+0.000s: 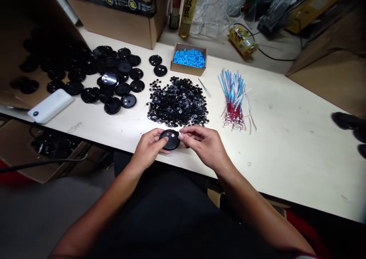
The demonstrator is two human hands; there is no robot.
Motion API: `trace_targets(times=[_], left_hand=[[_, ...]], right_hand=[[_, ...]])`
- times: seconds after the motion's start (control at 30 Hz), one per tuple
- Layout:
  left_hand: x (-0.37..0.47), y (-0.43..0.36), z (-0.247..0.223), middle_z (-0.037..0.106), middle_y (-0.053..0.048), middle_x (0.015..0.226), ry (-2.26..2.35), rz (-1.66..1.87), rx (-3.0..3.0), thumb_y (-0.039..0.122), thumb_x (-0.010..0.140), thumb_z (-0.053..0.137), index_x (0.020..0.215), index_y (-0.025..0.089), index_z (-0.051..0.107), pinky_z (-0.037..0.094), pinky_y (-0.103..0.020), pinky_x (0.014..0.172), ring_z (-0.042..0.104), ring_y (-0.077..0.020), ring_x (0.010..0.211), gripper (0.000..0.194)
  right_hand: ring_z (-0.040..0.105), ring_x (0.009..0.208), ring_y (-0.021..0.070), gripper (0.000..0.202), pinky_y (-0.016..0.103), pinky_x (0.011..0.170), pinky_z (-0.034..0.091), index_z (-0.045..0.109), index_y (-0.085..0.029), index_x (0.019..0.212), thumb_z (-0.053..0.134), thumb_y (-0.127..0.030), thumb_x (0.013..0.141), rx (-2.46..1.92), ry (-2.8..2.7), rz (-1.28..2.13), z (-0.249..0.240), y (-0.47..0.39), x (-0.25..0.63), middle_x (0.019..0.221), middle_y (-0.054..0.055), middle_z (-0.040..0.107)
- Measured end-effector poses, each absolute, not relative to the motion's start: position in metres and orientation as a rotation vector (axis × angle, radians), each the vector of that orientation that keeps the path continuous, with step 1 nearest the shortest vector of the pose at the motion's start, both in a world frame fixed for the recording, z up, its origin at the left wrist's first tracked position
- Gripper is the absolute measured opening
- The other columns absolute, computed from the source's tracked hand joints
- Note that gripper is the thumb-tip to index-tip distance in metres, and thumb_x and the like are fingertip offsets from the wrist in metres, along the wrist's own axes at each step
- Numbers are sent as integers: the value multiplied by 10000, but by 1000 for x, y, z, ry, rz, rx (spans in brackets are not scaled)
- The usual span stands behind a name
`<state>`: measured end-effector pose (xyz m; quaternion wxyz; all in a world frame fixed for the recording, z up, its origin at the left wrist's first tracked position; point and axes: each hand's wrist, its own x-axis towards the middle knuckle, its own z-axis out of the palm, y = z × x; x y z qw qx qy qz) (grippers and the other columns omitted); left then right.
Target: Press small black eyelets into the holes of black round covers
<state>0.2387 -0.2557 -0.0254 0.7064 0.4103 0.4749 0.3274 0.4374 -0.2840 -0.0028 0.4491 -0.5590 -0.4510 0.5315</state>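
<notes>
Disc (173,144) over the near edge of the table (286,152), pinched by the left hand (147,148); right hand (204,144) at its right rim, grip unclear. Rim work seems in hand; next calls for steady support.

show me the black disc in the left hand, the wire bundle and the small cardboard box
Black disc (172,142): head view, middle of its face
Wire bundle (233,95): head view, middle
Small cardboard box (187,69): head view, front wall

Blk rnd disc (172,144) – 2 holes, in L hand (146,149).
</notes>
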Motion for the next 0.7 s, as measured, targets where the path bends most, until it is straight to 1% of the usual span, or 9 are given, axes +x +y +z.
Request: trace_targets(times=[0.07, 0.17, 0.3, 0.4, 0.5, 0.57, 0.7], left_hand=[[239, -256, -24, 764, -57, 884, 1070, 751, 905, 370, 838, 785, 1026, 146, 679, 663, -277, 596, 749, -202, 786, 311], [238, -256, -23, 761, -58, 875, 1088, 769, 904, 367, 836, 784, 1018, 146, 666, 661, -279, 583, 745, -194, 751, 310], [238, -256, -20, 753, -47, 860, 1082, 761, 914, 369, 842, 780, 1004, 154, 661, 664, -280, 600, 737, -184, 753, 295], [239, -257, -18, 753, -47, 866, 1080, 757, 924, 373, 840, 783, 1001, 158, 659, 668, -292, 622, 737, -191, 776, 296], [239, -257, -16, 744, -37, 853, 1066, 763, 933, 378, 842, 785, 1012, 166, 663, 672, -314, 647, 731, -191, 771, 298], [239, -257, -16, 740, -32, 847, 1059, 765, 940, 383, 845, 784, 1013, 172, 667, 672, -323, 665, 731, -193, 777, 294], [237, -258, -17, 751, -35, 864, 1056, 764, 932, 393, 840, 794, 1006, 177, 661, 669, -330, 674, 738, -201, 790, 303]], right_hand=[[703, 707, 169, 287, 293, 679, 584, 777, -177, 1026, 850, -368, 823, -1395, -1173, 1279, -1, -284, 434, 835, 44, 755], [721, 741, 182, 212, 301, 709, 580, 775, -183, 990, 813, -342, 855, -1441, -1281, 1202, 4, -284, 431, 859, 45, 770], [708, 730, 169, 81, 282, 699, 533, 793, -211, 956, 752, -248, 897, -1580, -1553, 945, 12, -283, 424, 859, 19, 783], [712, 761, 184, 118, 301, 738, 525, 797, -219, 986, 692, -209, 934, -1618, -1706, 735, 14, -282, 418, 913, 30, 793], [720, 809, 218, 157, 334, 777, 532, 793, -218, 1027, 651, -226, 961, -1629, -1779, 582, 13, -282, 413, 953, 59, 790], [724, 820, 229, 172, 343, 783, 536, 793, -219, 1048, 640, -238, 969, -1634, -1798, 547, 11, -283, 411, 960, 67, 789], [731, 814, 219, 175, 334, 783, 549, 791, -224, 1070, 655, -246, 963, -1634, -1763, 579, 8, -283, 409, 990, 60, 795]])
